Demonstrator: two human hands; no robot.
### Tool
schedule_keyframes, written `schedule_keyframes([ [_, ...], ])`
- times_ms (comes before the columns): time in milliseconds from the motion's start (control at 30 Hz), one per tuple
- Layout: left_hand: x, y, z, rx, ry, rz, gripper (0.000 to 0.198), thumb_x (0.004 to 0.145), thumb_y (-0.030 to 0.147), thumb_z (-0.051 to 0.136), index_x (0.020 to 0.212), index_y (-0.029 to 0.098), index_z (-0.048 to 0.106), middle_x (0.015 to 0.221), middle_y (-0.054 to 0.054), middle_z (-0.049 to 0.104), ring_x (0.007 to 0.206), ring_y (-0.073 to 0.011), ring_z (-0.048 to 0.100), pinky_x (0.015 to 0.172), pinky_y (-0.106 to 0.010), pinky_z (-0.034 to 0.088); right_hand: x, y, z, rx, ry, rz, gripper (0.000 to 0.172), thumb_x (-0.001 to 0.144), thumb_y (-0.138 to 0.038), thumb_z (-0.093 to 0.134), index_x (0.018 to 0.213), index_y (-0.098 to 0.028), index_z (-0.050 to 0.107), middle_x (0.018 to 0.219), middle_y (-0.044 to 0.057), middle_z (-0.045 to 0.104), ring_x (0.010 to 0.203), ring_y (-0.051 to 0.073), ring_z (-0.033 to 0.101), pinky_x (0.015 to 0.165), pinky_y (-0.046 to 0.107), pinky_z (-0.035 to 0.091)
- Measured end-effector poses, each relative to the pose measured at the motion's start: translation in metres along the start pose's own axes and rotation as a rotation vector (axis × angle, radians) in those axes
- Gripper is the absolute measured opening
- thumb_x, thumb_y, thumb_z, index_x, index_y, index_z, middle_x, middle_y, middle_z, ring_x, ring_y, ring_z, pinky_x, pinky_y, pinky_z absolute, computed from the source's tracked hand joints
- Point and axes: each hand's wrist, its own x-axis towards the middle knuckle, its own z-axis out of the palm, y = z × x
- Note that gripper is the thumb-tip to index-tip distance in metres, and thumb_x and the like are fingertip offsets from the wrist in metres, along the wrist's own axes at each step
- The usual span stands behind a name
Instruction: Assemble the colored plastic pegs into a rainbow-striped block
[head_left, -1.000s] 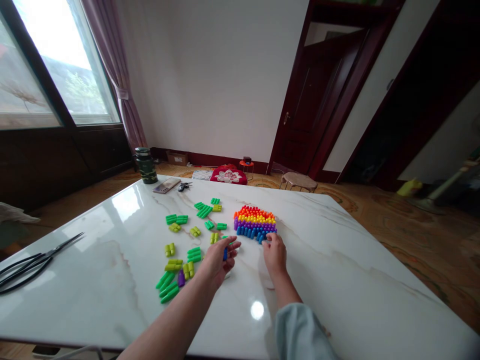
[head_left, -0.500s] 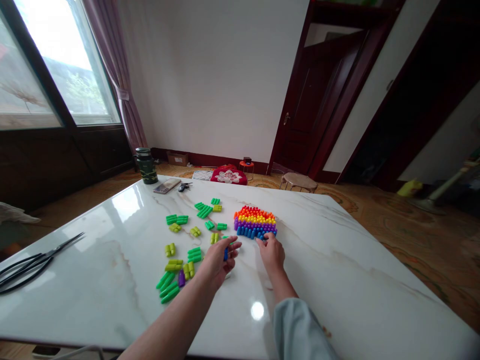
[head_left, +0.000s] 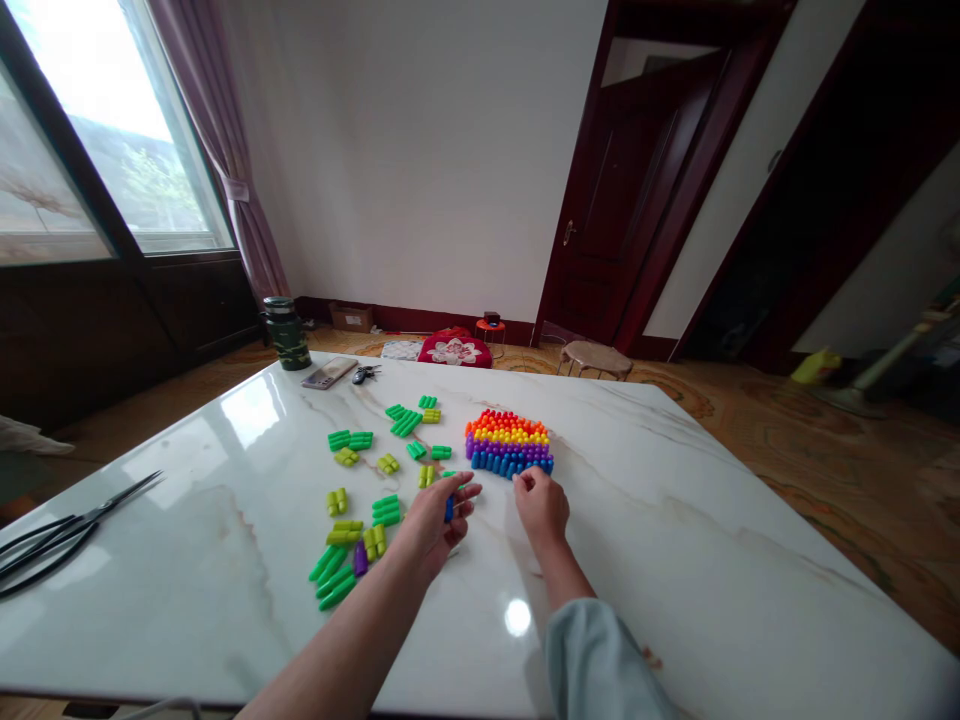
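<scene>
My left hand (head_left: 442, 515) is curled round a blue bullet-shaped plastic piece (head_left: 449, 509), with some fingertips apart. Just in front of the block of upright pieces, my right hand (head_left: 541, 505) has its thumb and forefinger pinched together; anything between them is hidden. The block stands in coloured bands: orange-red pieces (head_left: 506, 422) at the back, then yellow pieces (head_left: 517, 438), purple pieces (head_left: 506, 451) and blue pieces (head_left: 499, 464) nearest me. Left of my left hand lie green pieces (head_left: 386, 510), yellow-green pieces (head_left: 345, 532) and a single purple piece (head_left: 360, 559).
Large black-handled scissors (head_left: 82, 525) lie at the left of the white marbled table (head_left: 675, 560). A camouflage flask (head_left: 286, 334), a phone (head_left: 330, 373) and keys (head_left: 366, 374) are at the far left edge. A stool (head_left: 596, 358) stands beyond the table.
My right hand has drawn back slightly from the front blue row, its fingers more curled. My left hand still holds the blue piece. The whole view has shifted a little.
</scene>
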Motion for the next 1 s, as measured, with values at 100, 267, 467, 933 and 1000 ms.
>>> schedule_keyframes([
  [100,0.0001,-0.0001,-0.0008,0.004,-0.007,0.005,0.017,0.080,0.020,0.063,0.095,0.012,0.060,0.079,-0.005,0.065,0.043,-0.0019,0.048,0.031,-0.008,0.027,-0.0038,-0.0027,0.0002,-0.015,-0.034,-0.045,0.014,0.082,-0.027,0.054,0.081,-0.023,0.067,0.087,0.001,0.068,0.073,0.014,0.060,0.060,0.023,0.035],
  [267,-0.0007,0.0002,-0.0002,0.004,0.001,0.001,0.017,0.080,0.019,0.063,0.095,0.012,0.059,0.076,-0.004,0.065,0.042,-0.0019,0.048,0.031,-0.008,0.026,-0.0039,-0.0046,0.0035,-0.020,-0.088,-0.063,0.026,0.081,-0.023,0.054,0.103,-0.023,0.067,0.104,0.002,0.064,0.085,0.015,0.061,0.066,0.022,0.038],
  [467,-0.0002,0.0002,0.0000,0.007,0.002,0.007,0.017,0.080,0.019,0.063,0.095,0.013,0.060,0.077,-0.004,0.066,0.043,-0.0021,0.048,0.031,-0.008,0.026,-0.0031,-0.0042,0.0039,-0.036,-0.120,-0.064,0.028,0.081,-0.023,0.053,0.106,-0.022,0.067,0.109,0.003,0.063,0.087,0.015,0.060,0.068,0.023,0.038],
  [933,0.0001,-0.0007,-0.0008,0.023,0.003,0.000,0.020,0.079,0.020,0.064,0.096,0.012,0.059,0.080,-0.005,0.066,0.044,-0.0020,0.049,0.032,-0.008,0.026,-0.0022,0.0007,-0.0009,-0.052,-0.049,0.025,0.016,0.082,-0.019,0.053,0.085,-0.018,0.069,0.097,0.005,0.063,0.080,0.014,0.059,0.063,0.022,0.037],
  [1000,-0.0008,-0.0005,-0.0004,0.029,0.003,0.001,0.020,0.079,0.020,0.064,0.096,0.012,0.060,0.080,-0.005,0.066,0.044,-0.0019,0.048,0.032,-0.008,0.026,-0.0008,0.0041,-0.0005,-0.048,-0.030,0.026,0.018,0.082,-0.018,0.053,0.090,-0.017,0.068,0.101,0.006,0.063,0.083,0.015,0.060,0.065,0.022,0.038],
])
